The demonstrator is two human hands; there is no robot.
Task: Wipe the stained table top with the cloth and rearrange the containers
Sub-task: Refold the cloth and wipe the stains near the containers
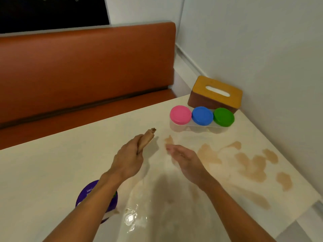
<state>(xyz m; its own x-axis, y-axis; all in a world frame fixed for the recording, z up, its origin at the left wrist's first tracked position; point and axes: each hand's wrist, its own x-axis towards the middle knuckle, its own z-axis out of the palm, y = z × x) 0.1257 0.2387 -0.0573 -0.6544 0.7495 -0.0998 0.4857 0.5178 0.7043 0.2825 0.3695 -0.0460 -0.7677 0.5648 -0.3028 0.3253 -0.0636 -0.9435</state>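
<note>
The cloth [146, 139], brown and rolled into a tight crumpled wad, sits clamped in the left hand [128, 158], one ragged end poking out past the fingers, held just above the middle of the table top [52, 165]. The right hand [185, 161] is flat and open, fingers together and blurred, holding nothing, just beside the left. The table top is smooth, cream and glossy, with glare near the front edge. Tan stains [250, 163] spread in blotchy patches to the right of the hands, and one small patch lies just beyond the right fingertips. Three round clear plastic containers stand in a touching row near the far right corner: pink lid [180, 114], blue lid [202, 115], green lid [223, 117]. Right behind them, against the white wall [262, 41], is a brown tissue box [215, 95] with a yellow wooden-looking top and an oval slot. Under the left forearm is a round purple lid [87, 194] with white print; only "Let'" reads. An orange padded bench [87, 67] runs behind the table.
</note>
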